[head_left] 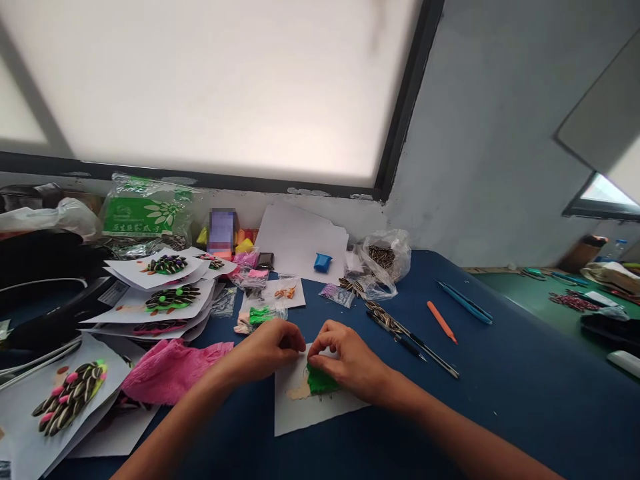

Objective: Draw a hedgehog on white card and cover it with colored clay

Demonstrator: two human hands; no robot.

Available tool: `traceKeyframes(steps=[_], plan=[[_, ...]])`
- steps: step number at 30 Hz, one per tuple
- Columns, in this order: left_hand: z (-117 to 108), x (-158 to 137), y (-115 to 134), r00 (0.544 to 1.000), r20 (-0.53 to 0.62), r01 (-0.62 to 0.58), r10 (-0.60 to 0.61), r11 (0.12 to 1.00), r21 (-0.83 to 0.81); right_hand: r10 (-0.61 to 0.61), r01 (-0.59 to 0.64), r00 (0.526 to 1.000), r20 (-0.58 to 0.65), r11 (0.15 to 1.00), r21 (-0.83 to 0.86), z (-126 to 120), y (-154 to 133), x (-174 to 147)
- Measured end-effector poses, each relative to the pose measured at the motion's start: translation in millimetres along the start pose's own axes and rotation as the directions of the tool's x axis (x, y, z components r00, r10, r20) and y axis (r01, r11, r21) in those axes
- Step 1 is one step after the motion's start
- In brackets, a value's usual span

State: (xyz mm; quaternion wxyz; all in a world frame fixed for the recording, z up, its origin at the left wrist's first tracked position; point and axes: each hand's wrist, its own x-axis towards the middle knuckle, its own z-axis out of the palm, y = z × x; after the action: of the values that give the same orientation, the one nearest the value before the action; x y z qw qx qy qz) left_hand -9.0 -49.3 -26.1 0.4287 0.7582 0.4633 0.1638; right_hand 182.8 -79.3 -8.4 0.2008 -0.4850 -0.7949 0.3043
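A sheet of white paper (290, 423) lies at the table's front, carrying a flat patch of green modelling clay (318, 383) and a beige clay piece (300, 392) at its left. Thin drawn lines show just below the green. My right hand (345, 357) is closed, its thumb and forefinger pinched at the green clay's upper edge; the hand hides part of the patch. At the paper's top edge, my left hand (275, 345) is curled closed with fingertips close to the right ones. Whatever it holds, if anything, is hidden.
Finished seed-and-clay pictures (173, 300) are stacked at left beside a pink cloth (175, 370). Sunflower seeds (381, 315), pens (425, 353), an orange marker (442, 322) and blue tweezers (465, 302) lie right. A seed bag (385, 257) and blue clay packet (323, 262) stand behind.
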Motion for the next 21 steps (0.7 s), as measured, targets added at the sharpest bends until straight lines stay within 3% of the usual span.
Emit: traceKeyframes(steps=[7, 13, 21], plan=[[-2, -3, 4, 1.000, 0.023, 0.012, -0.012, 1.000, 0.005, 0.022, -0.019, 0.999, 0.043, 0.998, -0.066, 2, -4, 0], [0, -4, 9, 0.998, 0.051, 0.034, -0.034, 0.999, -0.002, 0.029, -0.030, 1.000, -0.010, 0.996, -0.087, 5, -6, -1], [4, -4, 15, 0.998, 0.031, 0.051, -0.052, 0.998, 0.033, -0.058, 0.061, 0.998, 0.027, 0.989, -0.137, 3, -5, -4]])
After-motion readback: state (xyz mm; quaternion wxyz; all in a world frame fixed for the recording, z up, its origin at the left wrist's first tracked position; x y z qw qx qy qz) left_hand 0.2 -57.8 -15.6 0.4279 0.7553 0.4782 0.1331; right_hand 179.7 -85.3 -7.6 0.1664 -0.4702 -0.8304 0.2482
